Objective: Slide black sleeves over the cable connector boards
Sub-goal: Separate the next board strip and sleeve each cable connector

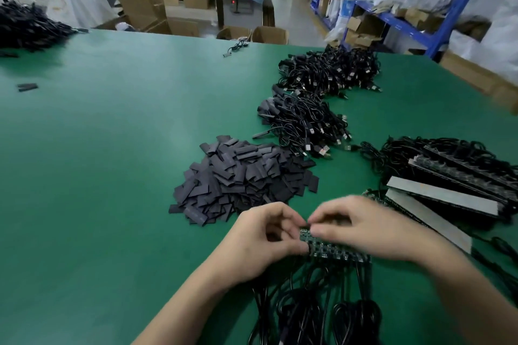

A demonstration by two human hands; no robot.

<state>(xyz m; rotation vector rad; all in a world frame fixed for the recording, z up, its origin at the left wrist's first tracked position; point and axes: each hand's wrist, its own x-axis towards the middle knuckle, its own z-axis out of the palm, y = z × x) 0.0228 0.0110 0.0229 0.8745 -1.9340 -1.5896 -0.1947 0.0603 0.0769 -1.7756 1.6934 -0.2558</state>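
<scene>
You held a strip of connector boards (333, 251) just above the near edge of the tabletop (112, 148), right of its middle, with its black cables (322, 302) trailing down toward you. Your left hand (263, 238) had its fingers curled round the strip's left end. Your right hand (361, 230) lay over the top of the strip, thumb and forefinger pinched together on the end board. Whether a sleeve was already between those fingers I cannot tell, because the hands were blurred and covered the spot.

The pile of black sleeves (241, 179) lay just beyond your hands, toward the middle of the tabletop, and touched neither hand. Past it, toward the far right corner, lay two heaps of cables (305, 123). More board strips (448, 190) were stacked along the right edge.

By my reading, you were at the opening of a cycle, readying the end board rather than sliding anything yet. The next move would have called for one hand to keep the strip steady. The other would take a single sleeve from the pile, squeeze it open and line its mouth up square with the board's end before pushing.
</scene>
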